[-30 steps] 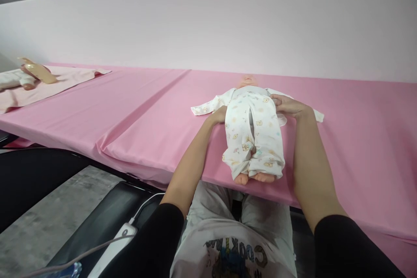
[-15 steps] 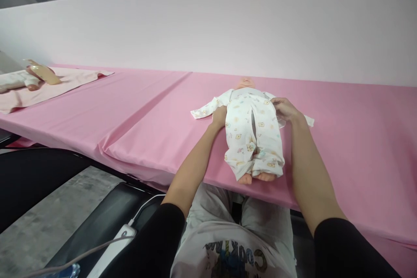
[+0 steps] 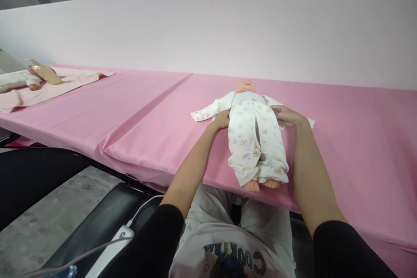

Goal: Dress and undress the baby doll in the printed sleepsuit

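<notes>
A baby doll [image 3: 246, 86] lies on its back, feet towards me, on the pink-covered table. It wears a white long-sleeved top [image 3: 215, 108] and white printed trousers [image 3: 244, 134]; its bare feet [image 3: 252, 186] stick out of the leg ends near the table edge. At the left of the waist, my left hand [image 3: 222, 120] is closed on the trousers' side, its fingertips hidden behind the cloth. My right hand [image 3: 286, 115] pinches the waistband on the other side. The doll's right-hand sleeve is partly covered by my right hand and wrist.
Far left, a pale pink cloth [image 3: 71, 80] carries a pump bottle [image 3: 48, 74] lying on its side and another white-clothed doll part [image 3: 19, 80]. A white wall [image 3: 208, 30] runs behind the table. A black chair [image 3: 107, 213] with a white power strip [image 3: 112, 247] stands below left.
The doll's body has come down flatter, its feet shifting slightly towards me and right. More of its head and white top shows above the waistband. Both hands have lowered slightly, still at the waist.
</notes>
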A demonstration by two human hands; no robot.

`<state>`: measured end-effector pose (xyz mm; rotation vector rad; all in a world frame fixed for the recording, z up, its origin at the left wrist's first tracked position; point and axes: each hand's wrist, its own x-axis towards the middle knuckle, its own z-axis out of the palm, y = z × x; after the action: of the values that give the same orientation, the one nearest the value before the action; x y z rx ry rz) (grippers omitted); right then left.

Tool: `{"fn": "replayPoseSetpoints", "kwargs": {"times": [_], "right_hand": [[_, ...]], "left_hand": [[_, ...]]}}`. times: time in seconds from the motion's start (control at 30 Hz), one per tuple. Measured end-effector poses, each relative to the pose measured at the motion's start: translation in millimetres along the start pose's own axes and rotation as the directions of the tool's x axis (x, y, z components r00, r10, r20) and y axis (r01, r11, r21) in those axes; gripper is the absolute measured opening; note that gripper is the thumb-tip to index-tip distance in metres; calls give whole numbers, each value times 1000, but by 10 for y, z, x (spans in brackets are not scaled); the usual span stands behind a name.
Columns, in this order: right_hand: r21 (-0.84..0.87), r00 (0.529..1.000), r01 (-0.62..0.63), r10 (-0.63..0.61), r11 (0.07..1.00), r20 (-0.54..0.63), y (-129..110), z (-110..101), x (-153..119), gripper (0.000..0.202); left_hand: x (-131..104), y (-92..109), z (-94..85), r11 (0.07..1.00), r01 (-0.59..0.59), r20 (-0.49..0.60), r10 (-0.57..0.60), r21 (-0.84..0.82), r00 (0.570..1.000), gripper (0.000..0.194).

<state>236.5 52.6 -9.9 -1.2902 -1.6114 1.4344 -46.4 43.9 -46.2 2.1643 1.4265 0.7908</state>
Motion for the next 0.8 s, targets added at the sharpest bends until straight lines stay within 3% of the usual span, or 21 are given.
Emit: {"fn": "replayPoseSetpoints", "kwargs": {"times": [0.13,0.3,0.53,0.8], "right_hand": [[33,999,41,-41,999,17,46,14,-4,34],[35,995,77,-74,996,-68,117,0,48,35],[110,970,189,-168,976,-174,248,-18,155,41],[-33,917,231,-229,972,-326,99,70,215,10]], "left_hand": [[24,1,72,997,-70,-71,68,-20,995,28],[76,19,107,989,-113,-139,126,99,982,38],[71,54,135,991,-58,-189,81,122,979,42],[97,42,154,996,-8,-216,28,93,976,39]]}}
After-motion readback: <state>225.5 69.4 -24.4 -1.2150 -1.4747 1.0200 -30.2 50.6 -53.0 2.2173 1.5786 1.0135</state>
